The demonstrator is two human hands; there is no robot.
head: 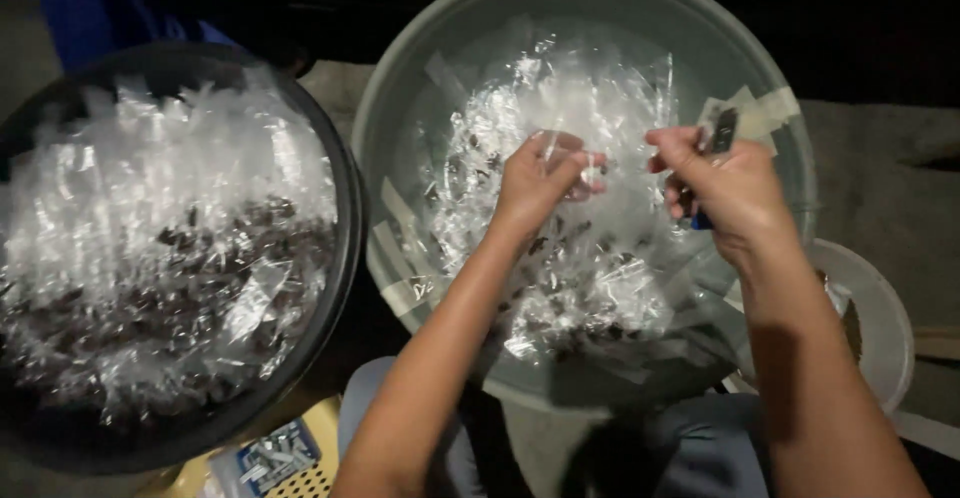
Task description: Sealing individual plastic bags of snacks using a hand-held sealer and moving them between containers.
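My left hand point(535, 180) pinches a small clear plastic packet point(575, 163) above a grey-green basin point(395, 108). The basin holds a heap of clear packets point(560, 278) with dark contents. My right hand point(725, 188) is closed on a small dark tool with a blue end point(720, 133), held close to the right side of the packet. Both hands hover over the middle of the basin. What exactly the tool is stays unclear.
A black basin point(340, 288) at the left is piled with more clear packets point(150, 228). A white bowl point(885, 308) sits at the right, partly behind my right forearm. A yellow perforated stool with a blue packet point(270, 458) is below. My knees are under the basin.
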